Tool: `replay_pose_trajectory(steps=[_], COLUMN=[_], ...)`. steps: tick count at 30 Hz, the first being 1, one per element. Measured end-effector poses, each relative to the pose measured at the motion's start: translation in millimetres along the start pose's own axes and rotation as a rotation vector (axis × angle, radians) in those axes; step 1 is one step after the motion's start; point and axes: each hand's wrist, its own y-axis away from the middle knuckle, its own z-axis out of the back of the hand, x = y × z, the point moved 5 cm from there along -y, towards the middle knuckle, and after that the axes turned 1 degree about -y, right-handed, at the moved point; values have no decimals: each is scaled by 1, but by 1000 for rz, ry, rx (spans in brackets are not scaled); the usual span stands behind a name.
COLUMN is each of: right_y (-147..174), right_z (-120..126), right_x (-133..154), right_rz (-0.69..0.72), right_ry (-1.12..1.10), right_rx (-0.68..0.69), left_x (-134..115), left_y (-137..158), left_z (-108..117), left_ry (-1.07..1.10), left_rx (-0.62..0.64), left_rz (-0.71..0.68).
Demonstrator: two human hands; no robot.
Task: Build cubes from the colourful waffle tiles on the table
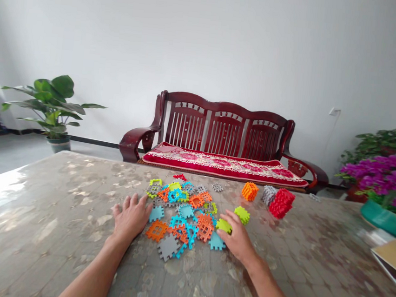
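Loose toothed plastic building tiles in blue, orange, grey, green and red lie in a heap on the table; among them are a grey tile (168, 247) at the near side and an orange window tile (157, 230). My left hand (132, 214) rests on the tabletop at the heap's left side, fingers spread, close to a light-blue tile (157, 213). At the right side, my right hand (237, 234) has its thumb and fingers closed around a lime-green tile (223, 225). Another green tile (242, 215) lies just beyond its fingers, and a pale-blue tile (217, 242) is beside the thumb.
Stacked tiles stand at the back right: an orange stack (250, 191), a grey stack (268, 195) and a red stack (281, 203). A teal flower pot (383, 219) and a cardboard-coloured booklet (393, 257) sit at the table's right. Behind the table (55, 209) is a wooden bench (226, 128).
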Motion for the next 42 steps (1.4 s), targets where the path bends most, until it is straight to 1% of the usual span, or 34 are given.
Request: replay_pose_trajectory(steps=[5, 7, 9, 12, 14, 16, 20, 23, 26, 28, 32, 36, 39, 42], right_y=[2, 3, 2, -1, -5, -10, -18, -24, -27, -26, -22, -18, -17, -17], right_z=[6, 9, 14, 28, 40, 51, 61, 58, 50, 46, 44, 48, 51, 52], right_x=[13, 17, 19, 15, 4, -10, -35, -44, -49, -50, -52, -56, -52, -48], right_rz=[66, 107, 170, 217, 186, 125, 26, 5, -24, -45, -79, -171, -184, -195], right_ry=[63, 78, 90, 102, 97, 84, 32, -25, -69, -54, 110, 334, 474, 563], right_rx=[49, 35, -34, -202, -308, -383, -442, -432, -373, -337, -300, -241, -248, -259], left_x=[0, 0, 0, 0, 0, -1, 0, 0, 1, 1, 1, 1, 1, 1], left_y=[-1, -1, -1, -2, -2, -2, -3, -4, -4, -4, -5, -5, -5, -4], left_z=[0, 0, 1, 0, 0, 0, -1, -2, -3, -4, -4, -5, -5, -4], left_ry=[-5, 1, 7, 8, 4, 3, 3, 5, 1, -3, -11, -23, -22, -23], left_rx=[17, 26, 29, 35, 40, 41, 34, 30, 31, 36, 27, 25, 26, 30], left_rz=[0, 6, 11, 15, 15, 15, 21, 23, 20, 17, 5, 6, 7, 12])
